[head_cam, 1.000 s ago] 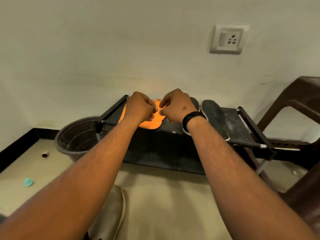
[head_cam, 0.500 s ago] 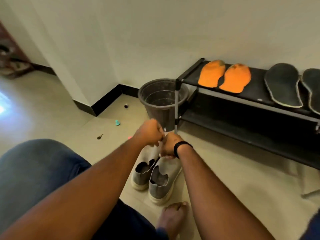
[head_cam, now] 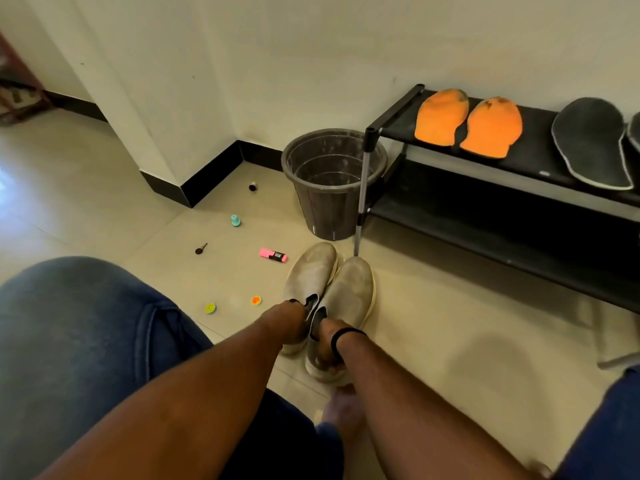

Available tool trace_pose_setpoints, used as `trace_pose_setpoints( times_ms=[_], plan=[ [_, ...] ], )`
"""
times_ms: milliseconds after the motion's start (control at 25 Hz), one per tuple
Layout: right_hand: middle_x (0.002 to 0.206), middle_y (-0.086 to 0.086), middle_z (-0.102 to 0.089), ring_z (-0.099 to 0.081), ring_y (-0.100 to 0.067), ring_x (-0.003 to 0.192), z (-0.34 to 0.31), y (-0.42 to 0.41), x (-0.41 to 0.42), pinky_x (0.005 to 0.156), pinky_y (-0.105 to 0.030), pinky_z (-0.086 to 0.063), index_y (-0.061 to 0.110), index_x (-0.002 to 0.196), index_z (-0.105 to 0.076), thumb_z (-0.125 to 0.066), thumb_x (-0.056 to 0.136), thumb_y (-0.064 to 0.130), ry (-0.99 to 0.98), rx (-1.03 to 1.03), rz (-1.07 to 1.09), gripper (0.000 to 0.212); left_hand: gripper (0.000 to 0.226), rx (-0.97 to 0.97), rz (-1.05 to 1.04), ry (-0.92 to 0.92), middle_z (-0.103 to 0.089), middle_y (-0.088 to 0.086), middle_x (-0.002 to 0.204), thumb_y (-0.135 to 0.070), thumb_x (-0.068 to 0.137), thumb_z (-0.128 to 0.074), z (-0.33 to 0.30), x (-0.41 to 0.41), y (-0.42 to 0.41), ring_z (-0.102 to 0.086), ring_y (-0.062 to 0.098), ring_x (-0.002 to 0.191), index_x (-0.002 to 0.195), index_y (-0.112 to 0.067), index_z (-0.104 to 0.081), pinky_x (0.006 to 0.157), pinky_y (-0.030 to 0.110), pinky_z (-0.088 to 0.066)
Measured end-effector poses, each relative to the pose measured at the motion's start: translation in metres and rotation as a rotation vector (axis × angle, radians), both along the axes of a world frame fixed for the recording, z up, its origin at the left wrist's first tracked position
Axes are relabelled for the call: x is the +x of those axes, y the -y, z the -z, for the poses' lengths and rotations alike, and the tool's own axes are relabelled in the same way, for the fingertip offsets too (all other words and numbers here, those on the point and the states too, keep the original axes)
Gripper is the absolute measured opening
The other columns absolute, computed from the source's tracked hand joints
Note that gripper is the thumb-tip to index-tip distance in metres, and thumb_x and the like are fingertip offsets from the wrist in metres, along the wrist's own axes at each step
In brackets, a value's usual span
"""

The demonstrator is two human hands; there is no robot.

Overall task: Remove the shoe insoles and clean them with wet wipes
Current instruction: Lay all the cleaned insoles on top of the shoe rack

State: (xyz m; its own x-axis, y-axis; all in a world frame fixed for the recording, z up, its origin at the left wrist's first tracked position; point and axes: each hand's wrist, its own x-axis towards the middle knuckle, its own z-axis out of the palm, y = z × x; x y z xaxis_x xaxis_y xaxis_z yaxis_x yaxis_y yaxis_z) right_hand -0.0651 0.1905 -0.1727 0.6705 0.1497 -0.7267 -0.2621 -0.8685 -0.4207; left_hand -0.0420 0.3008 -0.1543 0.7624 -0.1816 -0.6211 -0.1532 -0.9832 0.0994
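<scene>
Pale tiled floor (head_cam: 433, 323), two dusty grey slip-on shoes (head_cam: 349, 292) side by side, each hand's fingers hidden inside, grip unclear.

Two shoes (head_cam: 327, 289) are set side by side on the floor (head_cam: 433, 323), before the bucket (head_cam: 329, 181); left of the rack (head_cam: 502, 216), on which insoles (head_cam: 467, 123) are laid.
</scene>
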Motion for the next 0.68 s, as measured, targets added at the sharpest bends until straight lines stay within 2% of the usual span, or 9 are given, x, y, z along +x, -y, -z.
trace_pose_setpoints(
  times_ms=[40, 120, 200, 240, 280, 360, 480, 680],
  plan=[
    [0.134, -0.019, -0.055, -0.055, -0.034, 0.122, -0.005, 0.001, -0.001, 0.103, -0.044, -0.046, 0.005, 0.136, -0.049, -0.066, 0.089, 0.012, 0.025, -0.020, -0.034, 0.050, 0.038, -0.008, -0.002, -0.011, -0.061, 0.020, 0.128, -0.015, 0.100, -0.049, 0.001, 0.001, 0.001, -0.068, 0.030, 0.103, 0.135, 0.001, -0.050, 0.088, 0.034, -0.055],
    [0.129, -0.021, -0.058, -0.057, -0.036, 0.118, -0.016, 0.006, 0.001, 0.099, -0.044, -0.049, 0.003, 0.130, -0.054, -0.071, 0.084, 0.008, 0.047, -0.027, -0.059, 0.050, 0.031, -0.022, -0.014, -0.022, -0.067, 0.018, 0.116, -0.015, 0.098, -0.052, -0.004, 0.007, 0.002, -0.071, 0.028, 0.088, 0.123, 0.001, -0.058, 0.083, 0.036, -0.061],
    [0.104, -0.019, -0.066, -0.067, -0.033, 0.092, -0.034, 0.016, 0.007, 0.076, -0.039, -0.059, 0.007, 0.113, -0.058, -0.069, 0.084, 0.003, -0.021, 0.021, -0.032, 0.031, 0.020, -0.052, -0.079, -0.050, -0.069, 0.018, 0.099, -0.014, 0.093, -0.057, -0.015, 0.017, 0.001, -0.075, 0.029, 0.074, 0.108, -0.001, -0.063, 0.072, 0.042, -0.064],
    [0.088, -0.016, -0.066, -0.068, -0.029, 0.076, -0.046, 0.023, 0.010, 0.060, -0.034, -0.059, 0.009, 0.098, -0.059, -0.066, 0.085, 0.000, -0.044, 0.056, -0.005, 0.017, 0.012, -0.069, -0.108, -0.076, -0.068, 0.018, 0.093, -0.010, 0.092, -0.059, -0.025, 0.023, 0.002, -0.075, 0.030, 0.069, 0.100, -0.002, -0.063, 0.069, 0.044, -0.064],
    [0.076, -0.014, -0.065, -0.066, -0.026, 0.064, -0.060, 0.029, 0.016, 0.050, -0.031, -0.056, 0.010, 0.085, -0.058, -0.065, 0.084, -0.002, -0.030, 0.071, 0.029, 0.014, 0.008, -0.081, -0.128, -0.104, -0.067, 0.019, 0.092, -0.005, 0.090, -0.061, -0.038, 0.028, 0.003, -0.075, 0.032, 0.067, 0.096, 0.000, -0.062, 0.068, 0.045, -0.064],
    [0.063, -0.011, -0.065, -0.066, -0.024, 0.055, -0.085, 0.040, 0.028, 0.049, -0.030, -0.056, 0.008, 0.075, -0.063, -0.071, 0.077, -0.002, 0.083, 0.055, 0.077, 0.013, 0.015, -0.124, -0.138, -0.181, -0.066, 0.026, 0.097, 0.006, 0.090, -0.060, -0.067, 0.039, 0.009, -0.074, 0.033, 0.067, 0.105, 0.008, -0.060, 0.071, 0.043, -0.064],
    [0.061, -0.010, -0.064, -0.062, -0.024, 0.056, -0.120, 0.057, 0.033, 0.057, -0.032, -0.055, 0.006, 0.079, -0.070, -0.077, 0.069, 0.003, 0.143, 0.054, 0.039, 0.012, 0.026, -0.171, -0.096, -0.262, -0.063, 0.031, 0.094, 0.011, 0.092, -0.058, -0.113, 0.043, 0.023, -0.074, 0.033, 0.064, 0.117, 0.017, -0.055, 0.071, 0.039, -0.064],
    [0.053, -0.004, -0.053, -0.051, -0.016, 0.042, -0.182, 0.091, 0.014, 0.041, -0.020, -0.038, 0.008, 0.083, -0.066, -0.074, 0.072, 0.005, 0.075, 0.089, 0.021, 0.014, 0.027, -0.249, -0.045, -0.313, -0.071, 0.027, 0.093, 0.011, 0.087, -0.064, -0.185, 0.027, 0.055, -0.076, 0.032, 0.074, 0.114, 0.012, -0.063, 0.062, 0.029, -0.063]
  ],
)
